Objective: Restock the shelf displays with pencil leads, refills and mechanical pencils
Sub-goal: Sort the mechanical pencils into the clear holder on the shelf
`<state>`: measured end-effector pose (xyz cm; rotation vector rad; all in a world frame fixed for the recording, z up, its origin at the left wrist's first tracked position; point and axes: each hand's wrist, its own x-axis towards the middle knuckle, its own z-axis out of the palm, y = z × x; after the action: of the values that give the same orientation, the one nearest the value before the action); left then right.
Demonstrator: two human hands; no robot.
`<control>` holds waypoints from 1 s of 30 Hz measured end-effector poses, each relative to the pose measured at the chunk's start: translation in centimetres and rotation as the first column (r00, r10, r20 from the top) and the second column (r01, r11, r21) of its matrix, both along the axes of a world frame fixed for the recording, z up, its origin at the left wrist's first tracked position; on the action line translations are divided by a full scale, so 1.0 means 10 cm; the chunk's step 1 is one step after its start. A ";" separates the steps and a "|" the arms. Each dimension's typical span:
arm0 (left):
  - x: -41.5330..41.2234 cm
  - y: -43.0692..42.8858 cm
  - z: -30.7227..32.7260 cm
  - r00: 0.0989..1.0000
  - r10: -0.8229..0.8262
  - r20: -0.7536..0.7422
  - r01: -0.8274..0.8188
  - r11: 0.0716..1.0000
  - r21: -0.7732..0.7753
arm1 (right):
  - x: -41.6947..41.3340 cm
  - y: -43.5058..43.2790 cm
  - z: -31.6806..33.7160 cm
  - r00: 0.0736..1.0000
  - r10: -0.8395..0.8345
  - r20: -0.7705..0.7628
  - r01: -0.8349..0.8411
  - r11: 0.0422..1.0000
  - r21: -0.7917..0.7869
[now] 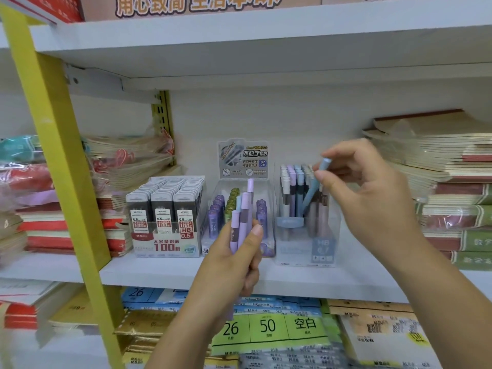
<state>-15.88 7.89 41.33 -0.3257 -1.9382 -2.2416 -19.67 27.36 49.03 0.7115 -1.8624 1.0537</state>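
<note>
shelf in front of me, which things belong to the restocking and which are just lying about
In the job: blue pencil pinched by the right hand; purple pencils gripped in the left hand; clear pencil display; lead tube display; 0.5 lead box.
Lying about: notebook stacks at right; bagged notebooks at left; paper packs on the shelf below.

Bare forearms (439, 278), left grip (234, 259), right grip (372, 193), short plain fingernails (257, 230)

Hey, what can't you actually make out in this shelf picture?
Head view only:
Lower ends of the purple pencils: covered by the left hand, count unclear.
Tip of the blue pencil in the right hand: lost inside the clear pencil display.
Notebook stacks: cut by right edge.
</note>
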 end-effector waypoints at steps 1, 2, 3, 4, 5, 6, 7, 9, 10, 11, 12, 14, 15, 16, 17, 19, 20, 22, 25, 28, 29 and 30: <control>0.00 0.00 0.00 1.000 -0.002 0.002 0.002 1.000 0.002 | -0.04 -0.01 -0.03 1.000 -0.020 0.011 0.020 1.000 0.021; 0.00 -0.01 0.01 1.000 -0.004 0.005 0.004 1.000 0.009 | -0.07 -0.01 -0.05 0.999 -0.042 0.027 0.040 0.998 0.041; 0.00 -0.01 0.01 1.000 -0.005 0.009 0.005 1.000 0.019 | -0.11 -0.02 -0.07 0.997 -0.065 0.043 0.062 0.996 0.060; -0.01 -0.02 0.00 1.000 -0.008 0.013 0.008 1.000 0.024 | -0.14 -0.02 -0.09 0.995 -0.086 0.055 0.082 0.994 0.078; -0.02 -0.03 0.00 1.000 -0.010 0.016 0.010 1.000 0.027 | -0.16 -0.01 -0.09 0.993 -0.102 0.065 0.095 0.991 0.092; -0.02 -0.04 -0.01 1.000 -0.010 0.017 0.010 1.000 0.028 | -0.17 -0.01 -0.09 0.991 -0.113 0.070 0.106 0.990 0.098; -0.02 -0.04 0.00 1.000 -0.007 0.017 0.007 0.999 0.031 | -0.18 0.00 -0.09 0.990 -0.122 0.071 0.114 0.988 0.101; -0.02 -0.04 0.00 1.000 -0.004 0.013 0.004 0.999 0.033 | -0.19 0.00 -0.08 0.990 -0.130 0.061 0.123 0.987 0.105; -0.01 -0.04 0.00 1.000 -0.002 0.012 0.002 0.999 0.035 | -0.19 0.00 -0.08 0.990 -0.133 0.056 0.126 0.986 0.107; -0.01 -0.04 0.00 1.000 -0.001 0.012 0.000 0.999 0.036 | -0.19 -0.01 -0.09 0.989 -0.137 0.050 0.130 0.985 0.111; -0.02 -0.04 -0.01 1.000 -0.002 0.013 0.002 0.999 0.037 | -0.19 -0.02 -0.09 0.989 -0.139 0.042 0.133 0.985 0.114; -0.01 -0.03 -0.01 1.000 -0.004 0.015 0.004 0.999 0.035 | -0.20 -0.05 -0.11 0.991 -0.134 0.026 0.131 0.986 0.101; -0.01 -0.03 -0.01 1.000 -0.004 0.013 0.003 1.000 0.031 | -0.21 -0.06 -0.12 0.990 -0.136 0.019 0.134 0.987 0.093; -0.01 -0.02 -0.01 1.000 -0.003 0.012 0.003 1.000 0.029 | -0.22 -0.07 -0.12 0.989 -0.147 0.007 0.146 0.985 0.093; 0.00 -0.02 -0.01 1.000 -0.004 0.010 0.004 1.000 0.029 | -0.23 -0.08 -0.12 0.985 -0.172 -0.008 0.172 0.980 0.104; 0.00 -0.02 -0.01 1.000 -0.010 0.006 0.010 0.999 0.037 | -0.27 -0.08 -0.12 0.968 -0.250 -0.036 0.253 0.955 0.157; 0.00 -0.02 -0.01 1.000 -0.012 0.004 0.012 0.999 0.040 | -0.29 -0.07 -0.12 0.958 -0.283 -0.036 0.285 0.941 0.181; 0.01 -0.03 -0.01 1.000 -0.011 -0.001 0.011 0.999 0.045 | -0.31 -0.05 -0.14 0.948 -0.318 -0.001 0.310 0.923 0.227; 0.02 -0.04 0.00 1.000 -0.017 -0.009 0.018 0.998 0.058 | -0.32 -0.03 -0.16 0.933 -0.352 0.074 0.310 0.891 0.330; 0.05 -0.03 0.03 0.998 -0.059 -0.032 0.060 0.997 0.045 | -0.29 -0.03 -0.17 0.922 -0.363 0.138 0.297 0.889 0.349; 0.06 -0.02 0.03 0.996 -0.076 -0.041 0.077 0.996 0.035 | -0.27 -0.03 -0.16 0.930 -0.352 0.108 0.303 0.899 0.316; 0.07 -0.01 0.04 0.995 -0.093 -0.048 0.094 0.995 0.025 | -0.22 -0.03 -0.14 0.941 -0.335 0.039 0.313 0.911 0.268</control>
<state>-15.20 7.76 41.72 -0.4709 -1.9050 -2.2930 -21.91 27.06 47.66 0.4826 -2.1274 0.6420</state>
